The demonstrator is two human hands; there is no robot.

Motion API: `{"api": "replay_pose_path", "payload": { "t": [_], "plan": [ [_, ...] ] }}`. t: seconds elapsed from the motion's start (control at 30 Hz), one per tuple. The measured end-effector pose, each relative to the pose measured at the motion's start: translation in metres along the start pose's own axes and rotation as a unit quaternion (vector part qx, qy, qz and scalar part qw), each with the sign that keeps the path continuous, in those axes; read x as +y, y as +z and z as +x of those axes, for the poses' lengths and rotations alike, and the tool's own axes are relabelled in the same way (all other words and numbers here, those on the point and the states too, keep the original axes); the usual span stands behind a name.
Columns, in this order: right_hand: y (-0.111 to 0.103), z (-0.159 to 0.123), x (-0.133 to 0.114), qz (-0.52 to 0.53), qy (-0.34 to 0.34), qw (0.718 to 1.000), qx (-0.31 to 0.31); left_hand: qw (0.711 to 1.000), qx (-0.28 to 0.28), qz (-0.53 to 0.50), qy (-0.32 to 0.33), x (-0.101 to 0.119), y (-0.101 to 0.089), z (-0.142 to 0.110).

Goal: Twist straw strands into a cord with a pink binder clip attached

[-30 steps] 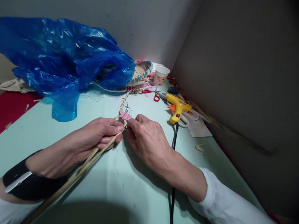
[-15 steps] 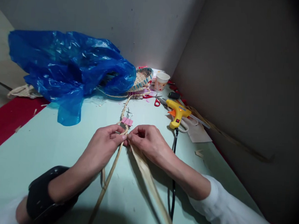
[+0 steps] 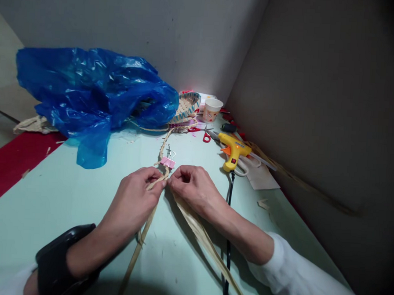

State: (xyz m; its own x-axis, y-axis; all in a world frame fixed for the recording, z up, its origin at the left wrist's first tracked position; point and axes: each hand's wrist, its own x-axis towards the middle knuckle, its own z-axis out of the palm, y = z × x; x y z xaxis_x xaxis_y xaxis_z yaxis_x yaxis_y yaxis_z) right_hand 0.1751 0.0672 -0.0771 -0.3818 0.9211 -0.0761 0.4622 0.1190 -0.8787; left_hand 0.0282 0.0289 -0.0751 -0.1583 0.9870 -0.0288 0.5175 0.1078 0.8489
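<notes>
A pale braided cord (image 3: 164, 142) runs down the table, and a pink binder clip (image 3: 167, 162) grips it just above my hands. My left hand (image 3: 142, 184) is closed on the strands below the clip, with one narrow strand (image 3: 135, 258) trailing from it toward the lower edge. Close beside it, my right hand (image 3: 190, 182) pinches a wider flat strip of dried plant fibre (image 3: 199, 231), which slants down to the lower right. The fingertips of both hands nearly meet where the strands come together. My fingers hide the exact crossing.
A crumpled blue plastic bag (image 3: 97, 98) covers the back left. Behind the clip are a woven basket (image 3: 187, 107), a paper cup (image 3: 212, 110) and red-handled scissors (image 3: 206, 134). To the right lies a yellow glue gun (image 3: 234, 149), its black cord (image 3: 229, 237) running past my right forearm.
The wide strip in my right hand has swung further right. My left fingers have shifted, and a strand now lies across them. The clip's wire handles show more clearly.
</notes>
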Motion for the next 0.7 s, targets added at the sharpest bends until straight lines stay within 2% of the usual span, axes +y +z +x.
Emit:
{"api": "replay_pose_path", "payload": {
  "t": [0.17,0.3,0.5,0.7],
  "plan": [
    [0.001,0.0,0.0,-0.008,0.007,1.0,0.004,0.998,-0.019,0.051,-0.03,0.0,0.0,0.002],
    [0.005,-0.002,0.001,-0.046,0.0,0.998,0.036,0.997,-0.014,0.068,-0.041,0.001,-0.001,0.002],
    [0.012,-0.007,0.0,-0.095,-0.009,0.993,0.068,0.994,-0.029,-0.024,-0.107,0.001,0.003,-0.001],
    [0.009,-0.013,-0.006,-0.116,-0.016,0.992,0.054,0.991,-0.029,-0.092,-0.092,0.0,0.002,-0.001]
  ]
}}
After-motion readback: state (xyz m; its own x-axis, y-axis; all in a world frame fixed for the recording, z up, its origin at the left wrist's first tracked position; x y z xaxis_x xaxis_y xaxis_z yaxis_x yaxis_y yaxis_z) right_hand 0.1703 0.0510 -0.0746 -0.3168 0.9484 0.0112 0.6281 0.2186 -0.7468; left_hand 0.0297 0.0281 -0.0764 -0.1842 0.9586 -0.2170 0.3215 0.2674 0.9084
